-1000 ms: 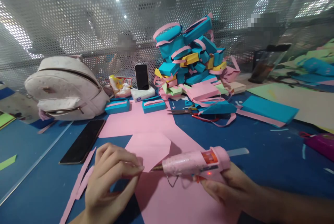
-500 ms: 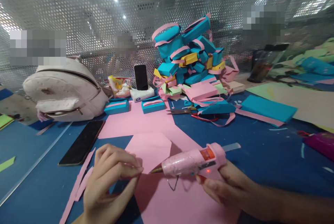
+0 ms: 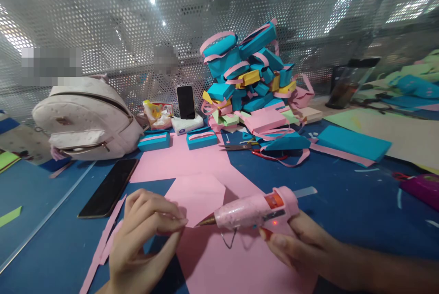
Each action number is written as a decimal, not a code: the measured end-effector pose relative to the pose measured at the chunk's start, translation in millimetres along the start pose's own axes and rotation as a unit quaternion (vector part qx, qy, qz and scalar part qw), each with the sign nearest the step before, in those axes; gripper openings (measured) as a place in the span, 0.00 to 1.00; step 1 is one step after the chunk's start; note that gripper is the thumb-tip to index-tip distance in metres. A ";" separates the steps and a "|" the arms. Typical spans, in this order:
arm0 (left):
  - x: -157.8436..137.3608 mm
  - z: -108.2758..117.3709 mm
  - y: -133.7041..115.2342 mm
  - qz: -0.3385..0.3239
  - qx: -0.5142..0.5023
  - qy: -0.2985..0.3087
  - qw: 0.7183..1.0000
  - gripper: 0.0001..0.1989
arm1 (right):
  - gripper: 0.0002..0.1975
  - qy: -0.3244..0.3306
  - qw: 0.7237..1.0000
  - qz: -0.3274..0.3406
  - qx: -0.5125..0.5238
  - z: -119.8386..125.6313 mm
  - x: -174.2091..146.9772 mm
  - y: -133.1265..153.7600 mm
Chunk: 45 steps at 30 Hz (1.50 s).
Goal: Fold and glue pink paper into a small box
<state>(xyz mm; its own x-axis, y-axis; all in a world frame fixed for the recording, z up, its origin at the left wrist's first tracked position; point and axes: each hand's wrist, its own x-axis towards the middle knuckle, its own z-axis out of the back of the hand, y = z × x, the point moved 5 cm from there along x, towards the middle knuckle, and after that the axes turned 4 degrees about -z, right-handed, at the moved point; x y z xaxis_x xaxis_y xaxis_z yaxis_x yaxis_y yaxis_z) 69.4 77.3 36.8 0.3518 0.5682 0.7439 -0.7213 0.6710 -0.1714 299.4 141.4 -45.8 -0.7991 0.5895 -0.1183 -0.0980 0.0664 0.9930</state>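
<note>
My right hand (image 3: pixel 291 239) grips a pink hot glue gun (image 3: pixel 240 211) with a glowing red light and a clear glue stick jutting from its back. Its brass nozzle points left, close to the fingertips of my left hand (image 3: pixel 151 230). Those fingers are pinched together at the left edge of a folded pink paper piece (image 3: pixel 199 195), which has one flap raised. Beneath the glue gun lies a larger pink sheet (image 3: pixel 219 262). What exactly is between the left fingertips is partly hidden.
A tall heap of blue, pink and yellow paper boxes (image 3: pixel 255 88) stands behind, with scissors (image 3: pixel 236 147) at its foot. On the left are a black phone (image 3: pixel 108 189), pink strips (image 3: pixel 101 248) and a white backpack (image 3: pixel 85 120). A blue paper box (image 3: pixel 353 143) lies right.
The glue gun has shifted a hair to the right in the picture. My left hand keeps its pinch at the paper's edge, and both hands are otherwise almost still.
</note>
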 end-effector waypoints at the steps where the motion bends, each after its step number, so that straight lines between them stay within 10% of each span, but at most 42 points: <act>1: -0.2 0.4 0.3 0.001 0.000 -0.001 1.000 0.13 | 0.25 0.000 1.000 -0.002 0.005 -0.2 0.1 0.0; 45: -3.2 13.1 10.3 0.049 -0.017 -0.033 0.998 0.12 | 0.31 -0.094 0.992 -0.078 -0.032 12.3 -12.2 -2.3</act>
<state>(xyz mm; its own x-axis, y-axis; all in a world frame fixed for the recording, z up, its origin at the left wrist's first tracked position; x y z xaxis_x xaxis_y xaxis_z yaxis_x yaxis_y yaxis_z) 53.0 76.2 41.1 0.2389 0.6000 0.7635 -0.7293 0.6300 -0.2669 316.7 144.0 -46.6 -0.6474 0.7160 -0.2612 -0.2535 0.1209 0.9597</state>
